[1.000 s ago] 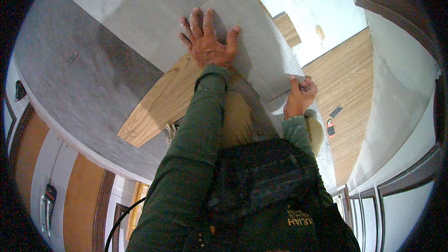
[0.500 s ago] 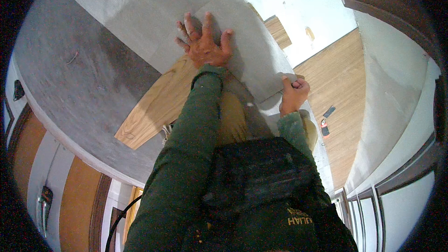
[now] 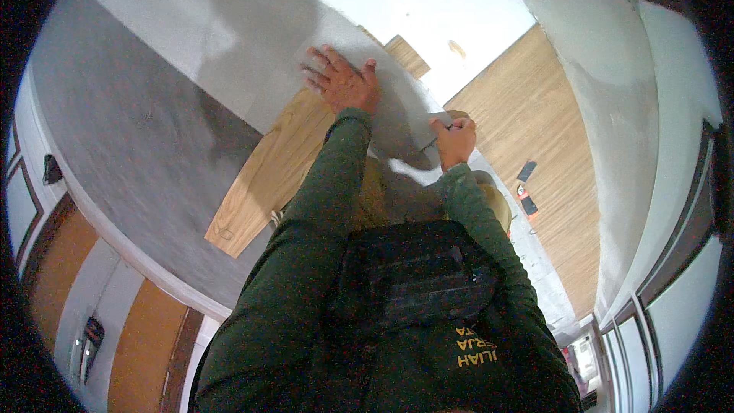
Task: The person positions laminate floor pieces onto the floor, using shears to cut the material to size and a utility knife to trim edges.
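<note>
A thin grey sheet (image 3: pixel 394 95) lies over the floor in front of me. My left hand (image 3: pixel 345 86) rests flat on it with the fingers stretched out. At the sheet's near right edge, my right hand (image 3: pixel 456 143) has its thumb and fingers closed on the border. A small flap stands up by those fingers, and their exact grip is partly hidden. Beside my left forearm lies a wood-grain plank (image 3: pixel 264 180), its far end close to my left wrist.
Wood-grain flooring (image 3: pixel 535 118) stretches along the right, with a dark flat rectangle (image 3: pixel 527 171) and an orange-and-black object (image 3: pixel 527 203) on it. A short wood-grain piece (image 3: pixel 408 58) lies beyond my hands, near a bright white surface (image 3: pixel 436 8). Dark grey floor (image 3: pixel 130 122) spreads leftward.
The whole view has shifted. My left hand has drawn nearer and its fingers are less spread. My right hand stays at the sheet's edge, now closer to the left hand.
</note>
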Tool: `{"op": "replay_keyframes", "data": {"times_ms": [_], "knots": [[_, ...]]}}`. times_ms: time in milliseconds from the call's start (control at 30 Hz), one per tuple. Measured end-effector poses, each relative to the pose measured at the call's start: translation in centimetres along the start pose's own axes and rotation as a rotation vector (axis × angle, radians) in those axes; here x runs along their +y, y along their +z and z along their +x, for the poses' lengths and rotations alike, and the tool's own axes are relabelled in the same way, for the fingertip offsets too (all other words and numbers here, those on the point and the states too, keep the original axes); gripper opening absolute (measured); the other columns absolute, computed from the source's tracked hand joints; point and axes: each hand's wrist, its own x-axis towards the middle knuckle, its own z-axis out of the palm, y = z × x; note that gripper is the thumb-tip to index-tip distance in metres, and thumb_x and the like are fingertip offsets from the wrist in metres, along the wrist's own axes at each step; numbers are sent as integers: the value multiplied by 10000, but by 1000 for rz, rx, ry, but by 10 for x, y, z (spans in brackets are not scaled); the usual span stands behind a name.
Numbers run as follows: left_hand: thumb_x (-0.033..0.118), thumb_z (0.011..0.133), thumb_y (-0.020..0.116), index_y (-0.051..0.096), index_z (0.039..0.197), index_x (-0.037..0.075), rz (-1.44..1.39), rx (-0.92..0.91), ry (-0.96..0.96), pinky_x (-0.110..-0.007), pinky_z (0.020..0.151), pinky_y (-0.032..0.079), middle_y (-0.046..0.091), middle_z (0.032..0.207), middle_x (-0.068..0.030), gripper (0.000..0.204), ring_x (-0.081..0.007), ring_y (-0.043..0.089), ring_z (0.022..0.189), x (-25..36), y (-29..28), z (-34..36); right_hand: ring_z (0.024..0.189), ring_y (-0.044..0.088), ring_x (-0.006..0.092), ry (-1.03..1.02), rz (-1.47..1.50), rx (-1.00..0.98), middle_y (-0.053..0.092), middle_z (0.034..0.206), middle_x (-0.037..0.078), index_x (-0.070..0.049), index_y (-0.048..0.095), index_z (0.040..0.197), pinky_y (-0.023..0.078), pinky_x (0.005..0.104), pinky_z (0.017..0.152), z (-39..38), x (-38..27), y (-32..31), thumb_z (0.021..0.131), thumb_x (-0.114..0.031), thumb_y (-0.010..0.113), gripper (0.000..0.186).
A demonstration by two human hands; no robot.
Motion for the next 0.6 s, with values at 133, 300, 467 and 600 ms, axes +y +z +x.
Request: {"op": "replay_keyframes", "data": {"times_ms": [133, 300, 467, 600], "knots": [[656, 886, 412, 303, 1520, 118, 237, 2, -21, -613, 1146, 157, 164, 1595, -203, 838, -539, 157, 1410, 6, 16, 0, 747, 611, 204, -43, 77, -183, 648, 842, 101, 33, 626, 944, 503, 339, 684, -5, -7, -27, 737, -260, 813, 404], [612, 946, 298, 289, 1532, 204, 82, 66, 12, -689, 1101, 165, 126, 1618, -142, 714, -513, 108, 1437, -19, 16, 5, 768, 635, 173, -108, 267, 68, 647, 855, 92, -2, 636, 1005, 522, 309, 685, -5, 37, -116, 806, -177, 761, 293], [518, 976, 311, 282, 1533, 224, 110, -6, 75, -718, 1083, 163, 104, 1635, -54, 631, -473, 76, 1460, -12, 12, 7, 1126, 515, 392, -269, -431, 267, 588, 1140, 188, -23, 548, 1197, 391, 490, 981, 0, 194, -209, 758, -151, 688, 478], [445, 980, 337, 284, 1533, 235, 209, -19, 104, -714, 1093, 149, 102, 1637, -30, 594, -449, 82, 1468, -24, 17, 12, 992, 582, 344, -448, -343, 71, 633, 995, 155, -51, 609, 1065, 461, 455, 898, 1, 193, -203, 765, -139, 713, 330]]}}
